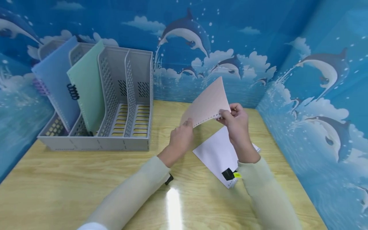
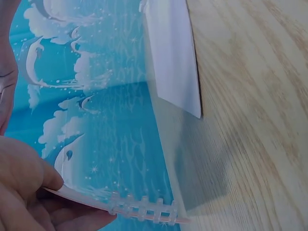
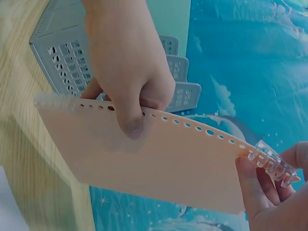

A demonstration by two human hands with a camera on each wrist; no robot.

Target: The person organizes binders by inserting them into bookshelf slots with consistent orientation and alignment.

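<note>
A pale pink loose-leaf notebook point(image 1: 207, 101) with a row of punched holes is held up above the table. Near its middle, my left hand point(image 1: 181, 135) pinches the punched edge between thumb and fingers, as the right wrist view shows. At the other end my right hand point(image 1: 237, 127) pinches the corner beside a short clear plastic ring binder point(image 3: 272, 166). Another set of clear rings point(image 2: 144, 209) sits on the edge beyond my left hand. Below my right hand, a white notebook point(image 1: 214, 153) lies on the table, partly hidden by the wrist.
A grey file rack point(image 1: 97, 143) with several slots stands at the left. A blue notebook point(image 1: 58, 83) and a green notebook point(image 1: 90, 89) with black rings lean in its left slots. Dolphin-printed blue sheeting point(image 1: 184, 68) rises behind and right of the wooden table point(image 1: 86, 179).
</note>
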